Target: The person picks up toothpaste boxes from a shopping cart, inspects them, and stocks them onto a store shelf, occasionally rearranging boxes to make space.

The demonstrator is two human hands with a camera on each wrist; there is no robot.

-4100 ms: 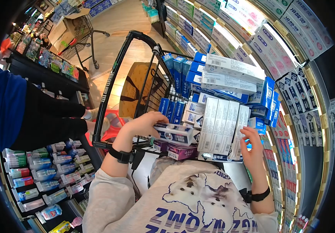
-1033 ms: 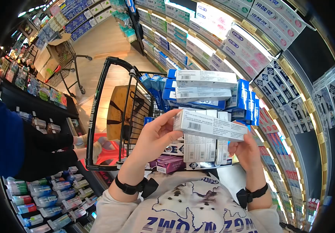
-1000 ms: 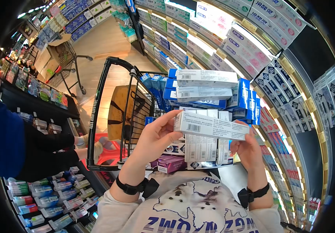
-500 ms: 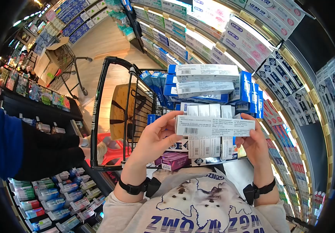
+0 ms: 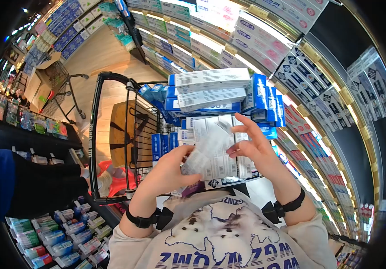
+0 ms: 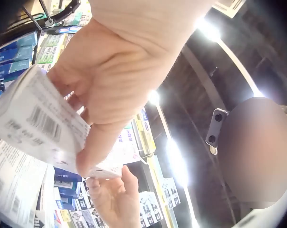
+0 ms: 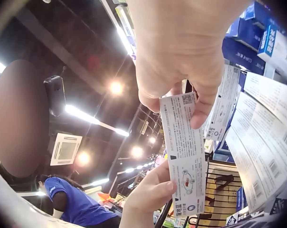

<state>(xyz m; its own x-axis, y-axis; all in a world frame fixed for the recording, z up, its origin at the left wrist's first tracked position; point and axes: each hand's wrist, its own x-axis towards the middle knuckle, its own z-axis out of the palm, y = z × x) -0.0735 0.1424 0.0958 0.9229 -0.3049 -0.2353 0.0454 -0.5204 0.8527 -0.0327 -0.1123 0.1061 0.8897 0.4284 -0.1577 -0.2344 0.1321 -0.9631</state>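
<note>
Gripping a long white carton [image 7: 183, 152] at both ends, up in the air over the loaded shopping cart [image 5: 126, 134] and clear of the stacked boxes [image 5: 211, 87] below and beyond it. Pinching its upper end with the right hand [image 7: 191, 47], thumb on one face and a fingertip on the other, remaining fingers held loosely straight above. Clamping the lower end in the left hand [image 6: 110, 71], thumb laid flat along the barcode face, the other fingers curled behind. Blurred in the head view, so no telling its exact tilt there; standing roughly upright in the right wrist view. Probably light: thin printed card, presumably wrapped round a tube, judging by the matching packs on the shelves [image 5: 318, 85]. Stiff enough along its length to carry by one end, yet likely to dent or crease under a hard squeeze across the broad faces. Smooth and slightly glossy, so apt to slide out of a loose pinch. Best taken near an end or across the narrow edges, stiffened there by the folded corners, rather than mid-span on the wide panels. No call for much force; enough with a light two-point pinch. Worth keeping off the end flaps, prone to popping open under pressure.
</note>
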